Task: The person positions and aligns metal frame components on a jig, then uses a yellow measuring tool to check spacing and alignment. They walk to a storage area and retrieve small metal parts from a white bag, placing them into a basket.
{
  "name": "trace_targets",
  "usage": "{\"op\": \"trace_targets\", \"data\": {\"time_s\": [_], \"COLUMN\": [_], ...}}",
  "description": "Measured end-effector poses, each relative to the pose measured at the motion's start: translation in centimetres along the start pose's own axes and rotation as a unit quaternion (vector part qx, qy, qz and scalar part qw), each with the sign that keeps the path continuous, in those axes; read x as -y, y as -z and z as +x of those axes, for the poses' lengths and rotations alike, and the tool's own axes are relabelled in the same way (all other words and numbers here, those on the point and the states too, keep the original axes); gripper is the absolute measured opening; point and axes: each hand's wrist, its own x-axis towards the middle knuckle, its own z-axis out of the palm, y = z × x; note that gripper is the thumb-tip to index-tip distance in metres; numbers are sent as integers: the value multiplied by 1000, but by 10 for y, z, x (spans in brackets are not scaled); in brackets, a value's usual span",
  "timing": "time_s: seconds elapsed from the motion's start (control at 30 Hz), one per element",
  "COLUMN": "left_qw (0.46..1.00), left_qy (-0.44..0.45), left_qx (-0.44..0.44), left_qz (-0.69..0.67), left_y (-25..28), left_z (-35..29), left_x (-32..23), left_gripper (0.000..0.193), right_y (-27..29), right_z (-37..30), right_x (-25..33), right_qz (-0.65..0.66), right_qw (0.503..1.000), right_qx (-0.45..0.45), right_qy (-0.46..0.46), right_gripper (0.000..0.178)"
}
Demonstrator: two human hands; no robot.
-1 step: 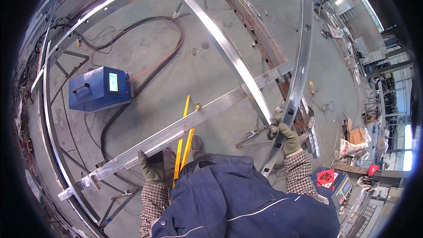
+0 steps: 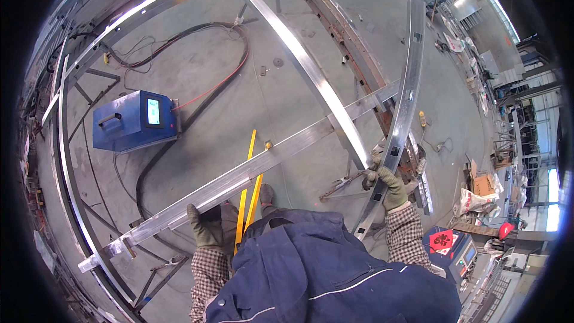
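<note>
A gray workshop floor (image 2: 239, 113) extends beneath an assembly of metal bars, with stored materials crowding the right margin. A silvery crossbar (image 2: 299, 139) runs obliquely from near left to far right, meeting a frame (image 2: 64, 143) at left. A bright curved tube (image 2: 299, 54) descends from the far side, crosses it right of center, and ends beside the right hand (image 2: 388, 188). That gloved hand is closed around a slotted bar (image 2: 412, 69), which stretches along the right from far to near. The left hand (image 2: 206, 227), also gloved, lies against the near edge of the crossbar, thumb upward; its fingers are hidden, so whether it grips cannot be told.

Two yellow strips (image 2: 242, 209) pass beneath the crossbar in front of the person. A clamp-like tool (image 2: 341, 186) lies just left of the right hand. At left on the floor sits a blue machine (image 2: 122, 122) with a lit screen; a dark hose (image 2: 194, 119) curves behind it. A rusty beam (image 2: 341, 33) occupies the far right, and a cardboard box (image 2: 483, 184) stands among white sacks.
</note>
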Motion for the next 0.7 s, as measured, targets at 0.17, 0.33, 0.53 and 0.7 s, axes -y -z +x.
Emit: {"op": "trace_targets", "data": {"time_s": [0.17,0.33,0.53,0.7], "left_qw": [999,995,981,973], "left_qy": [-27,-62,-142,-171], "left_qx": [9,-60,-129,-154], "left_qz": [-21,-50,-15,14], "left_y": [8,36,45,47], "left_z": [-3,-4,-1,3], "left_x": [-8,-39,-30,-20], "left_gripper": [79,72,78,84], "right_y": [-2,-7,-11,-11], "right_z": [-2,-2,5,15], "right_x": [6,4,-11,-22], "right_qz": [-37,-28,-13,-34], "right_qw": [999,999,999,995], "right_qx": [-22,-25,-47,-77], "right_qy": [20,21,3,-48], "right_gripper": [46,47,41,32]}}
